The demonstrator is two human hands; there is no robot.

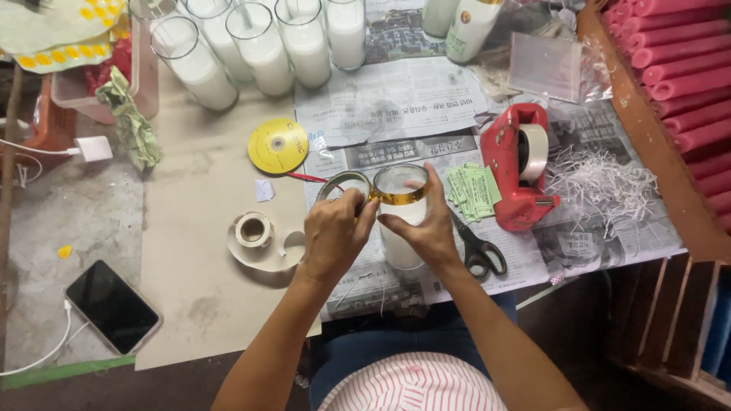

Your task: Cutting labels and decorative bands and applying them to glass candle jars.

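Newspaper [396, 99] covers the bench under my hands. I judge the glass candle jar [401, 217] heavy, slick and fragile, best held round its wall. My right hand [426, 228] clasps it; my left hand [333, 234] pinches thin, glossy gold ribbon [397, 197] against its rim, roll [343, 185] beside. Scissors [476, 247] lie close.

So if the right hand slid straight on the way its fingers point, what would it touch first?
The right hand points up-left across the glass candle jar; beyond it, probably the gold tape roll, though depth is unclear.
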